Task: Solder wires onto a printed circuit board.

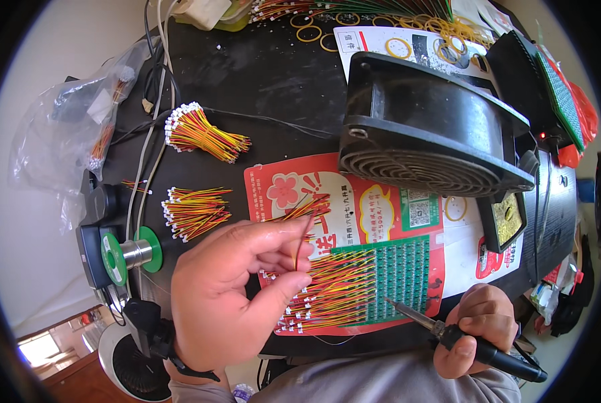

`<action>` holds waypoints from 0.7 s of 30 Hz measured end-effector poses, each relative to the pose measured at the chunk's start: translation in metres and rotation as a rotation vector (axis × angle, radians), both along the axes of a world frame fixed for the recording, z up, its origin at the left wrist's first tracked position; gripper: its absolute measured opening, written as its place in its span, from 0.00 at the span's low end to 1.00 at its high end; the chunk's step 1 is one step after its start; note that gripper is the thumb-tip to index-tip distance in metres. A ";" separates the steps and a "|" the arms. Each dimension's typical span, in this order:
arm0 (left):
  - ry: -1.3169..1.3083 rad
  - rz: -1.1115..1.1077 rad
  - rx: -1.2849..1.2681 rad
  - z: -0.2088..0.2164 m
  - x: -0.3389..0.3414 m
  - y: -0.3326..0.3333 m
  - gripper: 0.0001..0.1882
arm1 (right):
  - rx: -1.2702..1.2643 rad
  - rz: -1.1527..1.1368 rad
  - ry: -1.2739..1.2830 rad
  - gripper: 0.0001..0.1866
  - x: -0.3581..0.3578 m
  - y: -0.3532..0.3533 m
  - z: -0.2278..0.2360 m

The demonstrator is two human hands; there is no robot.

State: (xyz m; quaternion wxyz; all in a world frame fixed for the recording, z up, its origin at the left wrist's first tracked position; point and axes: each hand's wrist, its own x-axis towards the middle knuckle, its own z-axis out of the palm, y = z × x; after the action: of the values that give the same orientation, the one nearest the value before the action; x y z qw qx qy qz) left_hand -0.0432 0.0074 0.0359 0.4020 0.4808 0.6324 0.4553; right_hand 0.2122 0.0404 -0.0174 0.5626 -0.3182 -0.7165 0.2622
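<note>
My left hand [223,289] pinches a thin red wire [297,252], which runs nearly top to bottom between thumb and forefinger. My right hand [478,326] grips a soldering iron [439,328], slanting up-left, its tip over the green circuit board [408,275]; I cannot tell whether they touch. Red-and-yellow wires [334,282] stretch leftward from the board. Beyond, a black fan [441,107] stands on the dark bench [267,87].

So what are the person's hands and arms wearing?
The left hand and right hand wear no gloves. A black strap goes round the left wrist, with a chunky black piece at its outer side. Grey clothing shows along the bottom; I can't make out the right wrist clearly.
</note>
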 end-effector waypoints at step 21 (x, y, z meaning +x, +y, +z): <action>0.534 -0.451 0.224 -0.013 0.037 -0.019 0.11 | -0.018 0.059 -0.036 0.15 -0.004 0.005 0.002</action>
State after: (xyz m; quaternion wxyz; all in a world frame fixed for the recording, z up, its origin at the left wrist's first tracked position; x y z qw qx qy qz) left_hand -0.0063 -0.0117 0.0227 0.2581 0.7509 0.5395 0.2801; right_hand 0.2084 0.0454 -0.0150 0.5389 -0.3067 -0.7330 0.2796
